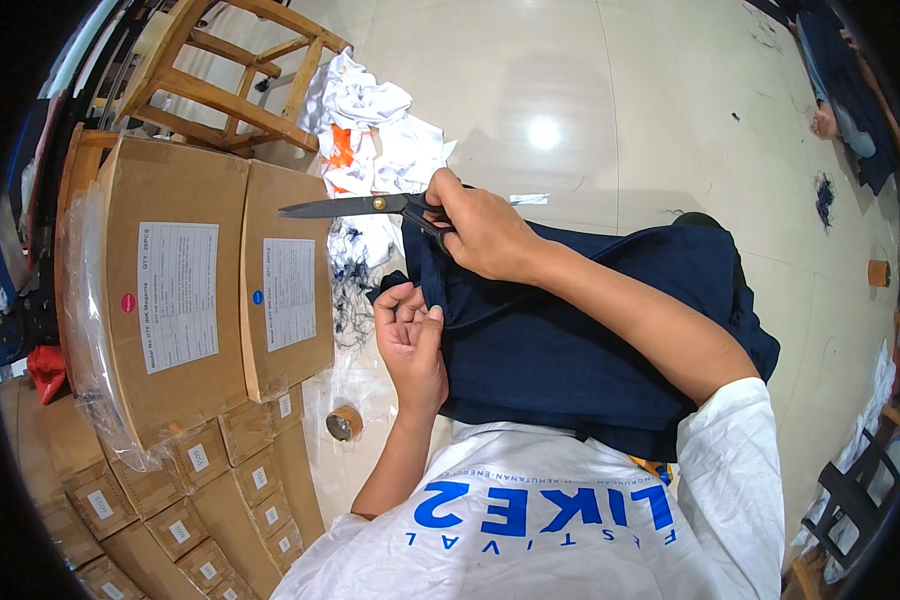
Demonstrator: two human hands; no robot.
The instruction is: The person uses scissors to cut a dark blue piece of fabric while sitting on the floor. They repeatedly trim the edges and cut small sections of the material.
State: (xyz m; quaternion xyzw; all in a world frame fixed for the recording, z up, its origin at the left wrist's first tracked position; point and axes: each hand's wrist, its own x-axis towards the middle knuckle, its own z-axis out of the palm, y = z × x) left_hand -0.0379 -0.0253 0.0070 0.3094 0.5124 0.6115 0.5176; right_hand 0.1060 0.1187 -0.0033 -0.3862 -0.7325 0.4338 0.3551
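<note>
Dark navy cloth [570, 340] lies across my lap, with a folded edge raised near my hands. My right hand [485, 230] is closed round the handles of large black scissors [345, 207]. Their blades point left, pressed together or nearly so, above the white cloth and in front of the cartons. Below the scissors, my left hand [410, 340] pinches the edge of the navy cloth between thumb and fingers. Part of that gripped edge is hidden by the fingers.
Two large cardboard cartons [232, 300] stand at the left, above several small labelled boxes [198, 458]. A wooden stool [240, 85] is at the far left. White cloth [370, 100], dark thread scraps [352, 290] and a tape roll [344, 423] lie on the floor. Another person's hand [825, 122] shows far right.
</note>
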